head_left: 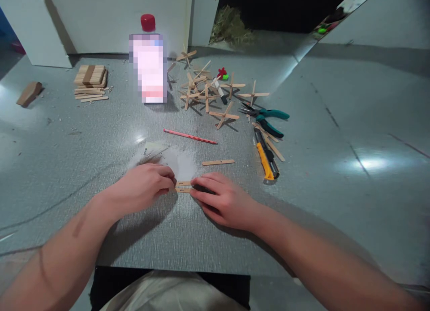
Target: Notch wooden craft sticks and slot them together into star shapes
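Observation:
Two wooden craft sticks (183, 190) lie side by side on the grey table in front of me, each with small dark marks near its middle. The fingers of my left hand (149, 185) are curled and closed on their left ends. My right hand (223, 199) grips their right ends, its fingertips pressed down along both sticks. Under my fingers the stick ends are hidden. Just beyond, another marked craft stick (218, 162) rests alone. Pale dust covers a patch (183, 161) of table beyond my hands.
A pencil (190, 136) lies farther out. Crossed stick pieces (224, 115) cluster at the back. Green-handled pliers (273, 116) and a yellow utility knife (265, 161) are to the right. Bundled sticks (90, 75) and a brown block (29, 93) sit left. Behind stands a blurred-out bottle (148, 23) with a red cap.

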Demonstrator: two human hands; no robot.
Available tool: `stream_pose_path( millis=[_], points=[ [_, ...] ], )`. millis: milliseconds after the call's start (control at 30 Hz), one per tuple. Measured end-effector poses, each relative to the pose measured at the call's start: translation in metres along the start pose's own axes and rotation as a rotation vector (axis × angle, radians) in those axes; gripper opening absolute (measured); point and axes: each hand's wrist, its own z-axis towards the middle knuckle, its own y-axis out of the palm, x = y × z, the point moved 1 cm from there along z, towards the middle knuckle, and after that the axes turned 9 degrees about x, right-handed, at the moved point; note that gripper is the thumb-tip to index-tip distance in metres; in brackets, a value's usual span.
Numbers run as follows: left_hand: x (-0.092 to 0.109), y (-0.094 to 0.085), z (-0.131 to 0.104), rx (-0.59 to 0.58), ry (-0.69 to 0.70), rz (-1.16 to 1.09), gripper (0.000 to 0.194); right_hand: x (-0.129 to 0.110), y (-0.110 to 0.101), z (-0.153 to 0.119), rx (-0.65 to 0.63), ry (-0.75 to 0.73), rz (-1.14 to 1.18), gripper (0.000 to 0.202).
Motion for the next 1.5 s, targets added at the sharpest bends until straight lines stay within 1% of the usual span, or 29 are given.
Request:
stream_pose_path(
  millis=[133,233,300,367,467,533,600,667,733,833,967,1067,1167,1233,1333,1500],
  points=[
    [-0.002,0.001,0.001,-0.057,0.016,0.007,0.027,0.0,0.001,-0.001,-0.018,-0.007,0.021,0.024],
    [-0.002,0.002,0.002,-0.07,0.011,0.021,0.028,-0.003,0.0,0.0,-0.031,-0.033,0.06,0.024],
    [-0.002,0.003,0.003,-0.077,-0.005,0.043,0.028,-0.007,-0.002,0.003,-0.068,-0.059,0.085,0.024],
    [-0.003,0.005,0.004,-0.06,-0.017,0.091,0.026,-0.011,-0.004,0.005,-0.118,-0.092,0.107,0.025],
    [-0.008,0.005,0.005,0.026,-0.046,0.19,0.026,-0.016,-0.005,0.006,-0.163,-0.135,0.13,0.027],
    [-0.013,0.0,0.004,0.108,-0.135,0.249,0.027,-0.018,-0.005,0.005,-0.182,-0.153,0.128,0.028],
    [-0.02,-0.005,0.002,0.189,-0.279,0.302,0.027,-0.019,-0.005,0.005,-0.212,-0.161,0.12,0.031],
    [-0.026,-0.011,0.0,0.24,-0.409,0.348,0.031,-0.019,-0.004,0.005,-0.245,-0.158,0.113,0.033],
    [-0.031,-0.013,0.0,0.224,-0.454,0.356,0.039,-0.019,-0.004,0.005,-0.267,-0.142,0.103,0.036],
    [-0.037,-0.013,0.0,0.19,-0.463,0.342,0.038,-0.02,-0.003,0.005,-0.28,-0.113,0.092,0.043],
    [-0.04,-0.013,0.0,0.188,-0.49,0.35,0.04,-0.019,-0.003,0.004,-0.23,-0.12,0.087,0.047],
    [-0.041,-0.015,-0.002,0.212,-0.534,0.322,0.042,-0.014,-0.002,0.003,-0.158,-0.065,0.018,0.039],
    [-0.041,-0.018,-0.003,0.249,-0.575,0.28,0.034,-0.008,0.0,0.002,-0.114,0.011,-0.027,0.031],
    [-0.04,-0.019,-0.003,0.259,-0.586,0.235,0.027,-0.005,0.001,0.001,-0.101,0.022,-0.035,0.031],
    [-0.035,-0.021,-0.001,0.274,-0.574,0.108,0.021,-0.002,0.001,0.001,-0.075,0.018,-0.069,0.028],
    [-0.024,-0.025,-0.002,0.327,-0.582,-0.181,0.021,0.001,0.0,0.001,-0.005,0.061,-0.126,0.025]
  ],
)
